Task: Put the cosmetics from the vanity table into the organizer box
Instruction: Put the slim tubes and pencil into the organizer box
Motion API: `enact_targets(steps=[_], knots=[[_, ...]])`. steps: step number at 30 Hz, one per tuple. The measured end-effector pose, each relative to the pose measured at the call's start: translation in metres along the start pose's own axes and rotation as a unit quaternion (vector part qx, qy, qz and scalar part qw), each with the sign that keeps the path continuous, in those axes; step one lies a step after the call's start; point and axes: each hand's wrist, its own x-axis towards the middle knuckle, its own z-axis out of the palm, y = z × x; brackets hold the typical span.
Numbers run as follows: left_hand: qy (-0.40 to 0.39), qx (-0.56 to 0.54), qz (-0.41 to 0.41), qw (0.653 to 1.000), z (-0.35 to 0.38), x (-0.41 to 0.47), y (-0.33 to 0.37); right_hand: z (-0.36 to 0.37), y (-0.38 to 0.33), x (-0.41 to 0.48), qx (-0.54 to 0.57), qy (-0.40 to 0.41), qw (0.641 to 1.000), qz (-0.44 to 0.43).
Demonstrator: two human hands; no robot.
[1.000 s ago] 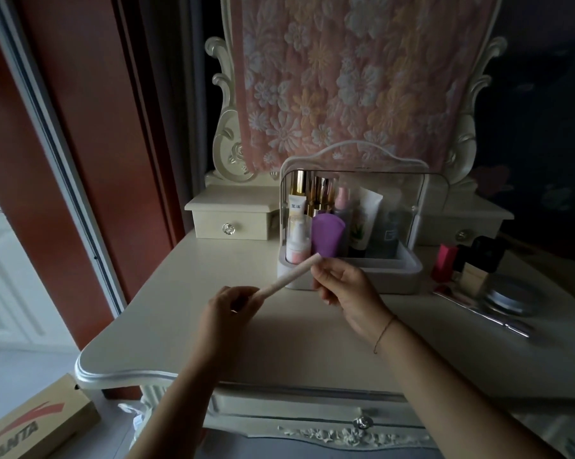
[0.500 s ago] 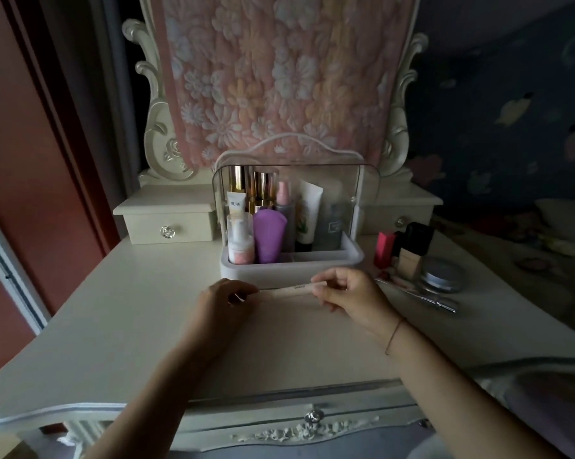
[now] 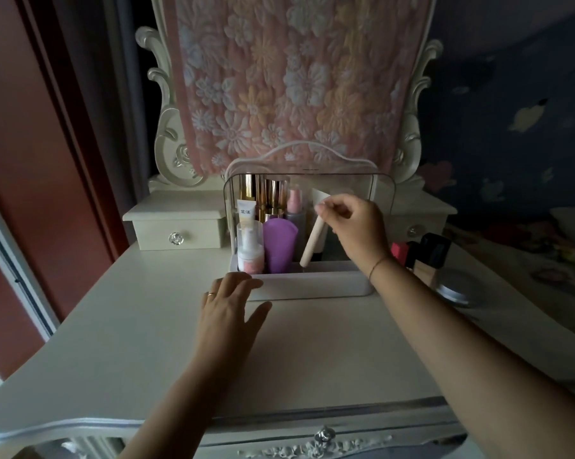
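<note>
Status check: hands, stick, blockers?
Left hand open, fingers at box front. Right hand pinches stick, tilted, lower end at box rim. Purple tube close beside, no block seen.

**Head camera looking forward and down**

A wide-angle camera is riding on the person's head, facing forward and downward. It is looking from close over the near edge of the vanity table [image 3: 130,326], across to the organizer box [image 3: 312,286] in mid-frame and the mirror frame [image 3: 167,134] rising behind. Lines are bowing toward the view's edges.
</note>
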Motion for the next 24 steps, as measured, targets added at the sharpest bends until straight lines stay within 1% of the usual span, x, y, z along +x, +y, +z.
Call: enact_targets(steps=[3, 8, 13, 16, 19, 24], knots=[[-0.022, -0.009, -0.018, 1.0, 0.001, 0.0, -0.002, 0.01, 0.005, 0.007, -0.04, -0.05, 0.998, -0.007], [-0.044, -0.012, -0.015, 0.999, 0.004, 0.012, 0.001, 0.012, 0.001, 0.031, -0.061, -0.077, 0.995, -0.02], [-0.044, -0.006, -0.019, 0.999, 0.0, 0.013, -0.004, 0.023, -0.009, 0.036, -0.073, -0.124, 0.988, -0.05], [-0.044, -0.005, -0.02, 0.999, 0.0, 0.012, -0.008, 0.029, -0.005, 0.032, -0.089, -0.163, 0.981, -0.046], [-0.046, -0.006, -0.022, 0.999, 0.0, 0.012, -0.009, 0.033, 0.0, 0.029, -0.096, -0.176, 0.979, -0.039], [-0.042, -0.01, -0.024, 0.999, 0.0, 0.013, -0.012, 0.036, 0.0, 0.029, -0.088, -0.175, 0.98, -0.034]])
